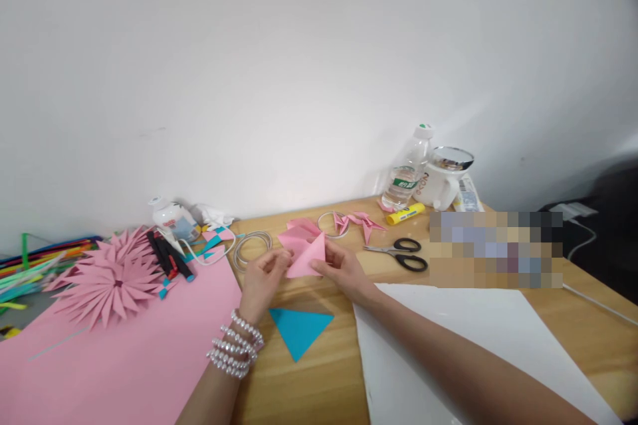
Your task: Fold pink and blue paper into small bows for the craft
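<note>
Pink paper (306, 257) pinched by left fingers (284, 260) and right fingers (319, 267), bottle (411, 158) part-filled with clear liquid (397, 198), white mug (434, 188) beside.

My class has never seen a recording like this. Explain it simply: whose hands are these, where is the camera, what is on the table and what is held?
There is no robot: these are a person's bare hands, seen in one picture from a camera worn on that person's head, looking forward and down. The left hand and right hand hold folded pink paper between them. On the wooden table lie a blue paper triangle, scissors, a yellow tube, a large pink sheet and a white one. Spiky pink paper shapes sit at the left; a clear bottle stands by the wall.
</note>
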`<state>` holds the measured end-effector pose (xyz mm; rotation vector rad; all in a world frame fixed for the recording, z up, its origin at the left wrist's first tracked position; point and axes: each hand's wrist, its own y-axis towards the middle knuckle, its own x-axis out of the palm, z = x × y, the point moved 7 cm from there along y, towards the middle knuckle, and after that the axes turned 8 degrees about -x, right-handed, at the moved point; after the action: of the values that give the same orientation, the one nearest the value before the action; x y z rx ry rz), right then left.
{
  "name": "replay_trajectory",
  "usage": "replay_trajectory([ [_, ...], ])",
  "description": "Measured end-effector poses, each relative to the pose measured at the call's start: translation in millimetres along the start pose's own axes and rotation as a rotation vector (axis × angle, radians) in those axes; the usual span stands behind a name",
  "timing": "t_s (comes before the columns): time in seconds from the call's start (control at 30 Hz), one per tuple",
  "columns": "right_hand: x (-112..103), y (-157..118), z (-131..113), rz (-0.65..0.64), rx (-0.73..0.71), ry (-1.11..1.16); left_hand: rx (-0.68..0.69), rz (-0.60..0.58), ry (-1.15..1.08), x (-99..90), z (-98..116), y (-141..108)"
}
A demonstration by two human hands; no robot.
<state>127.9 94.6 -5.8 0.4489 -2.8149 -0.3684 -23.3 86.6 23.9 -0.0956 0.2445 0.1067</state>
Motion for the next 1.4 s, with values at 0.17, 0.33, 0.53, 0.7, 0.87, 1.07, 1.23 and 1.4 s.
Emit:
replay_trajectory([
  [0.17,4.7,-1.4,0.7,-0.033,-0.012,-0.009,-0.002,-0.091,0.024,11.3,1.3,-4.6],
  [0.33,3.7,-1.2,0.0,-0.016,-0.032,-0.06,-0.08,-0.196,-0.101,22.3,-7.4,-6.6],
  [0.53,-1.7,-2.1,-5.1,0.056,-0.106,-0.198,-0.076,-0.207,-0.224,23.6,-7.3,-6.2],
  [0.7,-1.0,-4.0,-4.6,0.069,-0.114,-0.272,-0.111,-0.178,-0.254,22.4,-8.1,-5.2],
  [0.87,-2.8,-4.8,-7.3,0.099,-0.131,-0.266,-0.149,-0.169,-0.272,23.4,-11.3,-5.7],
  [1.07,-3.6,-4.9,-9.0,0.101,-0.158,-0.288,-0.154,-0.182,-0.305,25.1,-15.4,-6.1],
  [1.23,-0.3,-5.4,-13.3,0.058,-0.097,-0.233,-0.169,-0.167,-0.326,22.7,-15.0,-6.1],
  [1.4,2.4,-6.2,-23.5,0.035,-0.131,-0.278,-0.173,-0.223,-0.393,25.8,-11.7,-7.6],
])
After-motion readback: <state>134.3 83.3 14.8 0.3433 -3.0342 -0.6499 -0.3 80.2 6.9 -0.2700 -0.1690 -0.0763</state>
